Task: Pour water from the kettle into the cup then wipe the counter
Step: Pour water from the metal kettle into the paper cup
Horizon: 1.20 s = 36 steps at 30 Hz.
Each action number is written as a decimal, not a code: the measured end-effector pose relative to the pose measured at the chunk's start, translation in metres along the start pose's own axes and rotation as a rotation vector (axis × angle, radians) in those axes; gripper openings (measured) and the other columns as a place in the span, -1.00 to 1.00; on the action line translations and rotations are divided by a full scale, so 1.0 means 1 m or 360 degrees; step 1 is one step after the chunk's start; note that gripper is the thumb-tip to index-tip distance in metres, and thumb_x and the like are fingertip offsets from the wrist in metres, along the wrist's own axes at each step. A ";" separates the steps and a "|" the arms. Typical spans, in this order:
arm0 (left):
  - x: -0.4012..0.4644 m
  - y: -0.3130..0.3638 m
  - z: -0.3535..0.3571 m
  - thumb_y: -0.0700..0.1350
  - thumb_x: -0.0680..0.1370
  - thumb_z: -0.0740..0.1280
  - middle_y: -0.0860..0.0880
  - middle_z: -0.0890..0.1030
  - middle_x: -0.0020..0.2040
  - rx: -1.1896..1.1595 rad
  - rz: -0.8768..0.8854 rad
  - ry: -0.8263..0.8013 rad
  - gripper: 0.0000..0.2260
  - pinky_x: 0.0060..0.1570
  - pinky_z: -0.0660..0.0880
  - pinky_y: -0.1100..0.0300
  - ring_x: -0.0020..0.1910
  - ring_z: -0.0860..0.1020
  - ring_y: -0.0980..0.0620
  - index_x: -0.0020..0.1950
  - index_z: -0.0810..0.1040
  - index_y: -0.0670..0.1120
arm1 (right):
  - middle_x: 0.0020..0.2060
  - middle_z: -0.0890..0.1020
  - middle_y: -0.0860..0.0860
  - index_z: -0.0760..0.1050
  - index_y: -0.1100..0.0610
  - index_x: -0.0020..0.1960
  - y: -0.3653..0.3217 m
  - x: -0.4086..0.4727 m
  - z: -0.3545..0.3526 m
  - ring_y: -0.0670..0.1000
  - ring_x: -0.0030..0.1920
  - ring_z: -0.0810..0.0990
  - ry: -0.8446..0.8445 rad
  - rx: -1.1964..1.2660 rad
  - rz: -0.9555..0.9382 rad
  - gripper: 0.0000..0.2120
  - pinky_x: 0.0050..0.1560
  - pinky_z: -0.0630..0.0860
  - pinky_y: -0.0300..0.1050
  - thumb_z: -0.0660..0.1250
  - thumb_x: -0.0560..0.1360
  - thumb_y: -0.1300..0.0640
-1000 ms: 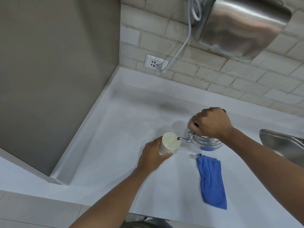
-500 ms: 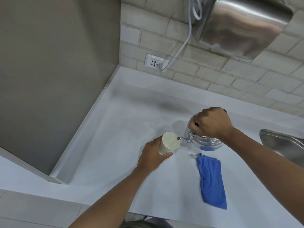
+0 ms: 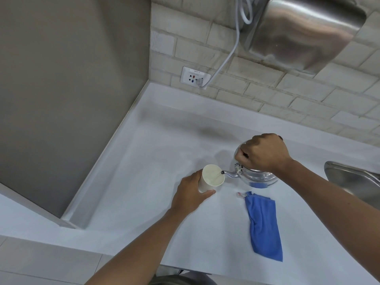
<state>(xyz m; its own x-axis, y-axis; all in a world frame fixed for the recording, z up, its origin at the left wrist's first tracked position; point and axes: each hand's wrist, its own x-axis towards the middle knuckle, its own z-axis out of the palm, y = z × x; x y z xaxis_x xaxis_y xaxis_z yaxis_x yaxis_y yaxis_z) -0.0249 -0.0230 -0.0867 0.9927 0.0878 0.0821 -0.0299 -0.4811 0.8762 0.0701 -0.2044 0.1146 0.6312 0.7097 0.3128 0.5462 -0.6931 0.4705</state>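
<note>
The right hand [image 3: 265, 153] has its grip closed over the handle of a rounded, shiny metal kettle [image 3: 255, 177], tipped with its thin spout at the rim of a pale, smooth cylindrical cup [image 3: 209, 177]. The left hand [image 3: 191, 194] wraps the cup's side on the matte white desk [image 3: 144, 182]. A soft, crumpled blue cloth [image 3: 264, 225] lies just beside the kettle.

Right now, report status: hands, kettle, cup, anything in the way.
Left hand gripping cup. Right hand on kettle handle, spout at cup rim, pouring. Blue cloth untouched on counter. Nothing blocking.
</note>
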 end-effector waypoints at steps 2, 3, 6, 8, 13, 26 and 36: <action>0.000 0.000 0.000 0.25 0.38 0.54 0.21 0.62 0.23 0.0002 0.0004 0.0001 -0.38 0.08 0.52 0.25 0.15 0.58 0.17 0.40 0.47 0.16 | -0.60 0.12 -0.04 0.16 0.14 -0.53 0.000 0.000 0.001 0.06 -0.58 0.08 -0.0005 -0.0002 -0.0004 -0.63 -0.40 0.17 -0.28 0.22 0.37 0.11; 0.000 0.000 0.000 0.25 0.38 0.54 0.21 0.62 0.23 0.0000 0.0005 -0.0001 -0.38 0.08 0.51 0.26 0.15 0.58 0.18 0.40 0.47 0.17 | -0.61 0.13 -0.03 0.16 0.14 -0.54 0.000 0.000 0.001 0.06 -0.58 0.08 -0.0007 -0.0003 -0.0005 -0.63 -0.39 0.17 -0.28 0.22 0.37 0.11; 0.000 0.000 0.000 0.23 0.39 0.55 0.21 0.62 0.23 -0.0005 0.0008 -0.0002 -0.38 0.05 0.49 0.29 0.14 0.57 0.19 0.40 0.47 0.17 | -0.61 0.14 -0.03 0.16 0.14 -0.53 0.000 0.000 0.002 0.07 -0.58 0.09 -0.0014 -0.0010 0.0001 -0.63 -0.39 0.18 -0.28 0.21 0.37 0.11; 0.000 0.000 0.000 0.24 0.38 0.54 0.21 0.62 0.22 -0.0002 0.0006 0.0001 -0.38 0.07 0.52 0.25 0.15 0.57 0.19 0.40 0.47 0.17 | -0.60 0.13 -0.03 0.15 0.14 -0.53 0.001 -0.001 0.002 0.07 -0.58 0.10 -0.0009 -0.0011 0.0002 -0.64 -0.39 0.19 -0.28 0.20 0.37 0.11; 0.000 0.000 -0.001 0.24 0.38 0.53 0.23 0.63 0.21 -0.0020 -0.0012 -0.0009 -0.39 0.07 0.53 0.23 0.13 0.58 0.21 0.39 0.47 0.19 | -0.59 0.09 -0.03 0.12 0.13 -0.52 -0.001 0.000 0.000 0.07 -0.57 0.07 0.0004 -0.0009 0.0002 -0.62 -0.39 0.17 -0.28 0.23 0.36 0.12; 0.000 0.001 -0.001 0.25 0.37 0.53 0.22 0.63 0.22 -0.0035 -0.0002 -0.0003 -0.38 0.05 0.52 0.26 0.13 0.58 0.20 0.39 0.47 0.17 | -0.59 0.10 -0.03 0.12 0.14 -0.52 -0.001 0.001 -0.001 0.06 -0.57 0.07 -0.0035 -0.0037 -0.0006 -0.63 -0.38 0.14 -0.29 0.23 0.36 0.12; 0.001 -0.002 0.001 0.33 0.35 0.51 0.25 0.61 0.23 -0.0039 -0.0008 0.0001 -0.32 0.13 0.55 0.18 0.17 0.57 0.20 0.41 0.44 0.19 | -0.60 0.10 -0.03 0.13 0.13 -0.53 -0.002 0.003 -0.004 0.05 -0.57 0.06 -0.0057 -0.0052 -0.0022 -0.62 -0.38 0.12 -0.29 0.24 0.36 0.12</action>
<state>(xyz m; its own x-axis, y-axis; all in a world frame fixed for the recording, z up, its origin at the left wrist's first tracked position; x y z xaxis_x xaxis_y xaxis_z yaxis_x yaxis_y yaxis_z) -0.0236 -0.0232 -0.0886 0.9928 0.0906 0.0782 -0.0280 -0.4591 0.8880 0.0687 -0.2009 0.1176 0.6434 0.7139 0.2764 0.5371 -0.6782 0.5015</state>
